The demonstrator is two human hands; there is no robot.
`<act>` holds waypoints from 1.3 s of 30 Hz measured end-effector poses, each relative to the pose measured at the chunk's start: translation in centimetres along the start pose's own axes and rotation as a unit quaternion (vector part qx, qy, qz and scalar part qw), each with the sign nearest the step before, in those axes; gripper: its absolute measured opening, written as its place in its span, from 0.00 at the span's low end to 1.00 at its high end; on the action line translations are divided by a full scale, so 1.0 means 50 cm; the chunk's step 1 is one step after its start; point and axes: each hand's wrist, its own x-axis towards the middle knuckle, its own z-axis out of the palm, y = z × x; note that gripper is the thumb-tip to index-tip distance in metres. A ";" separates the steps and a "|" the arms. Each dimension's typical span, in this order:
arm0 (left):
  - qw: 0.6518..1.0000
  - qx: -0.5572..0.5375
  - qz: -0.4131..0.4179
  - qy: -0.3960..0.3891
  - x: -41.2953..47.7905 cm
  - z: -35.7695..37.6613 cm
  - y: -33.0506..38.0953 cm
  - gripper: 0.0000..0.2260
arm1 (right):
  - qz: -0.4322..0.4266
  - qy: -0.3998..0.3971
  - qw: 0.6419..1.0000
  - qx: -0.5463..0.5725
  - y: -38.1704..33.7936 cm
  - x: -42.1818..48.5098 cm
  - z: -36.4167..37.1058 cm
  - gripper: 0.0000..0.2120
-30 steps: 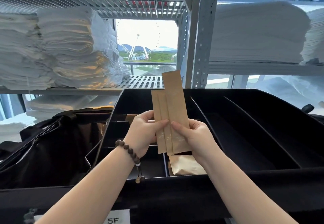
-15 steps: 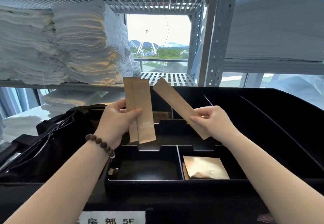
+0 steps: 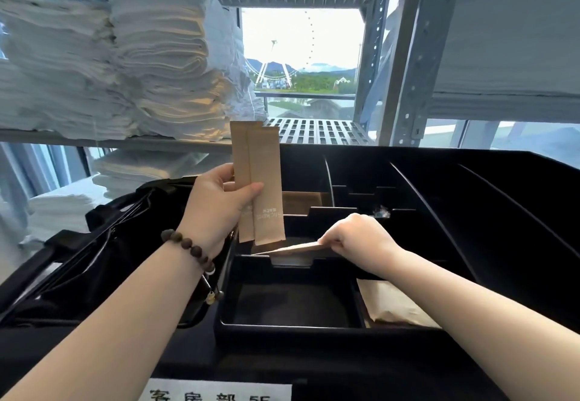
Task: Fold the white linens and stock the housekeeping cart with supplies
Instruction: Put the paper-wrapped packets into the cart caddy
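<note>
6 o'clock, nearest edge: white label (image 3: 219,392) with printed characters on the front of the black cart tray (image 3: 314,336).

5 o'clock, front right compartment: brown paper pouch (image 3: 392,306) lying flat, partly hidden by the right forearm.

Just right of centre: right hand (image 3: 361,240). The thumb and curled fingers pinch one end of a long brown packet (image 3: 292,248). The packet is nearly level, with its free end pointing to 9 o'clock over the divider behind the front left compartment. Contact with the divider: cannot tell.

At 10 o'clock from the right hand, apart from it: left hand (image 3: 219,206). Thumb across the front, fingers behind, it grips two more packets (image 3: 260,181). They stand upright and overlapped, with pale print near the lower ends. Bead bracelet (image 3: 191,247) on that wrist.

8 to 9 o'clock: black bag (image 3: 110,243) beside the tray.

Far, 10 to 11 o'clock: folded white linens (image 3: 141,71) stacked on a metal shelf (image 3: 314,130). A further stack sits at 2 o'clock.

12 o'clock: window, with a Ferris wheel (image 3: 273,71) outside.
</note>
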 end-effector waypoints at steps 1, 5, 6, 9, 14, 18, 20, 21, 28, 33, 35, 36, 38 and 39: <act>1.000 0.004 0.000 -0.001 0.003 0.002 -0.003 0.10 | 0.000 -0.003 1.000 0.010 -0.002 0.003 0.004 0.18; 1.000 0.013 -0.010 -0.008 0.017 0.016 -0.016 0.11 | -0.013 -0.034 0.998 0.051 -0.003 0.020 0.027 0.20; 1.000 0.012 -0.012 -0.008 0.019 0.021 -0.020 0.11 | -0.015 -0.052 0.997 0.062 0.000 0.025 0.032 0.20; 1.000 0.010 -0.012 -0.012 0.026 0.040 -0.029 0.11 | -0.019 -0.090 0.988 0.124 0.019 0.030 0.041 0.20; 1.000 0.004 -0.028 -0.010 0.031 0.060 -0.032 0.11 | -0.053 -0.124 0.976 0.171 0.038 0.038 0.038 0.13; 0.999 -0.009 -0.049 0.000 0.032 0.072 -0.033 0.12 | -0.066 -0.149 0.969 0.186 0.046 0.039 0.032 0.12; 0.998 -0.009 -0.060 0.010 0.029 0.078 -0.031 0.12 | -0.041 -0.115 0.963 0.240 0.051 0.038 0.021 0.11; 0.998 -0.009 -0.063 0.013 0.029 0.080 -0.029 0.13 | -0.017 -0.076 0.951 0.299 0.052 0.039 0.010 0.11; 0.987 -0.125 -0.094 -0.032 0.022 0.114 -0.001 0.12 | 0.062 0.009 0.756 0.652 0.000 0.024 -0.057 0.23; 0.982 -0.158 -0.095 -0.036 0.018 0.135 0.006 0.12 | 0.107 0.064 0.729 0.673 -0.004 0.014 -0.053 0.16; 0.988 -0.131 -0.081 -0.018 0.019 0.138 0.003 0.17 | 0.110 0.072 0.735 0.665 0.004 0.012 -0.051 0.14; 0.995 -0.082 -0.050 0.003 0.022 0.136 -0.002 0.23 | 0.112 0.078 0.746 0.652 0.010 0.010 -0.051 0.12; 0.993 0.084 0.063 0.056 0.027 0.121 -0.004 0.36 | 0.110 0.101 0.798 0.583 0.027 0.007 -0.051 0.07; 0.974 0.170 0.139 0.063 0.028 0.112 -0.003 0.40 | 0.105 0.116 0.835 0.528 0.037 0.006 -0.051 0.04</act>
